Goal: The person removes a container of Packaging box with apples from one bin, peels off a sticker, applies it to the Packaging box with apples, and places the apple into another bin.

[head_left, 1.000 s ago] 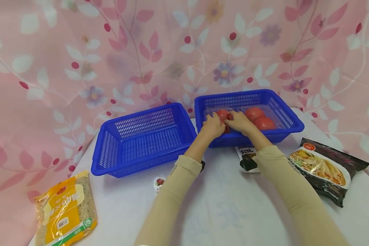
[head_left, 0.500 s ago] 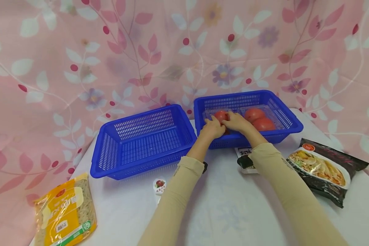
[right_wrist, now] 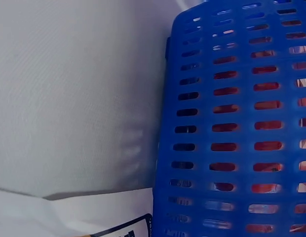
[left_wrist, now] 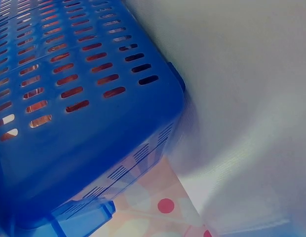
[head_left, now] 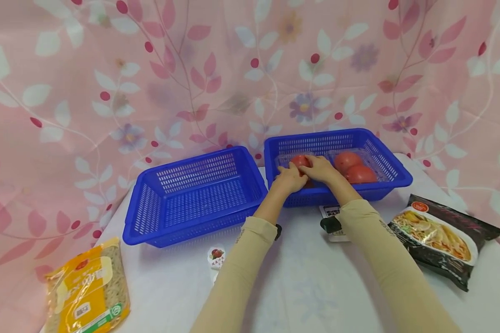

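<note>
In the head view, both hands reach into the right blue basket (head_left: 383, 166). My right hand (head_left: 321, 170) holds a red tomato (head_left: 301, 162) from the right, with its thumb on the near side. From the left, my left hand (head_left: 290, 179) grips the same tomato with bent fingers. Under the hands a clear plastic box (head_left: 281, 160) shows only in part. Two more tomatoes (head_left: 360, 174) lie in a second clear box (head_left: 368, 156) to the right. Both wrist views show the slotted basket wall (left_wrist: 84, 113) with red behind it; the hands are hidden there.
To the left stands another blue basket (head_left: 204, 194) with nothing in it. A yellow food packet (head_left: 87, 289) lies at the left, a black noodle packet (head_left: 437, 236) at the right. A round sticker (head_left: 216, 254) and a printed card (head_left: 337, 237) lie on the white cloth.
Both hands stay in the right basket and shift slightly around the tomato. The right fingers move over its top right side, and more of the tomato shows between the hands.
</note>
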The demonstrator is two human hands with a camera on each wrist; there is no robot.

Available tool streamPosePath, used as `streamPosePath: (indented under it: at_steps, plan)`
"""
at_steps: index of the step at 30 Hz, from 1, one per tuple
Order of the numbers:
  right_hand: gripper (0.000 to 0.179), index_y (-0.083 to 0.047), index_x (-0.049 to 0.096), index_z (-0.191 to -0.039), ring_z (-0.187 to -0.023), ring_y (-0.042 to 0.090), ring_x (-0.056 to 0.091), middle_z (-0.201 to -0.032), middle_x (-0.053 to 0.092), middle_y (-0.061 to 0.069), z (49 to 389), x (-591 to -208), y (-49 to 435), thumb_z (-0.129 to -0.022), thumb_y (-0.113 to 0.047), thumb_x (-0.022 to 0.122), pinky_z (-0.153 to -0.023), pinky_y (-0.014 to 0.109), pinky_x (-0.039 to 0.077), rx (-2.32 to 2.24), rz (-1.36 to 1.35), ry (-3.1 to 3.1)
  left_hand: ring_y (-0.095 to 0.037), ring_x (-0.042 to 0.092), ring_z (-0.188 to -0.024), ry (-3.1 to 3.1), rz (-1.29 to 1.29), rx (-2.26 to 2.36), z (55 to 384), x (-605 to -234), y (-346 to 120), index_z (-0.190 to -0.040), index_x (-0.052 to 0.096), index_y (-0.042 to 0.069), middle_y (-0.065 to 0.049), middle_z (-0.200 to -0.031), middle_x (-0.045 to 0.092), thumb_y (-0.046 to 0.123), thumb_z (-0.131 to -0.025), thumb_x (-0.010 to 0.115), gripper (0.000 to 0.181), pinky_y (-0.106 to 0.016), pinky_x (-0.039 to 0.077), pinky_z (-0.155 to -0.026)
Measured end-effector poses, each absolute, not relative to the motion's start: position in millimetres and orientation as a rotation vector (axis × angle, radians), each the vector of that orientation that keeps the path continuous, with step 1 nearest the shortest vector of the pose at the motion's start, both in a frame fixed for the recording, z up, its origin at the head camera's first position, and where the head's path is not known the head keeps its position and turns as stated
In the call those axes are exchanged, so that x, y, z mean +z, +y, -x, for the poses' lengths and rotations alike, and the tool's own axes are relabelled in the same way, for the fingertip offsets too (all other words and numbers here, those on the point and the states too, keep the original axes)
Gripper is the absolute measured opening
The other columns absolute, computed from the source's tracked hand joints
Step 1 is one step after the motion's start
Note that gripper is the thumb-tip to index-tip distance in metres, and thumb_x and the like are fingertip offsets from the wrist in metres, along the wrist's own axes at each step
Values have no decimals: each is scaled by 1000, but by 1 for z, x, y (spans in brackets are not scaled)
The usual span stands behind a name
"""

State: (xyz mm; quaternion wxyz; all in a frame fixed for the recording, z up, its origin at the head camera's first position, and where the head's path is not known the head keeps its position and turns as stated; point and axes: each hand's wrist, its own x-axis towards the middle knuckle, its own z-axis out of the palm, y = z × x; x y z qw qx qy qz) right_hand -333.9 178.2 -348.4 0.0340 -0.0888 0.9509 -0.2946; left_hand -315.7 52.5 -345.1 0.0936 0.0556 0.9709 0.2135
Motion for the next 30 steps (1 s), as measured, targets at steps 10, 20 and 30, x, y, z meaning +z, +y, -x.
streamPosePath:
  at_steps: [10,20,30]
  plan:
    - [61,6,28,-140,-127,44,28,-135,37,31,334,-352,180,-93,-29,47,-101,55,25,-925,312,2951,-44,33,-125,2875,-121,632,316,-350,55,-146,16,8,-24,-146,17,49,-91,44,75,-54,35,-96]
    - [59,6,34,-137,-120,43,39,-131,42,30,338,-352,181,-90,-26,51,-97,53,33,-952,322,2976,-45,36,-123,2872,-154,689,317,-348,51,-145,19,5,-27,-144,21,53,-87,47,80,-55,36,-94]
    - [51,6,46,-129,-97,35,49,-111,56,27,333,-346,183,-87,-22,55,-82,47,41,-1029,304,3079,-51,30,-124,2927,-252,794,316,-345,49,-141,32,16,-27,-140,31,51,-85,51,69,-62,37,-88]
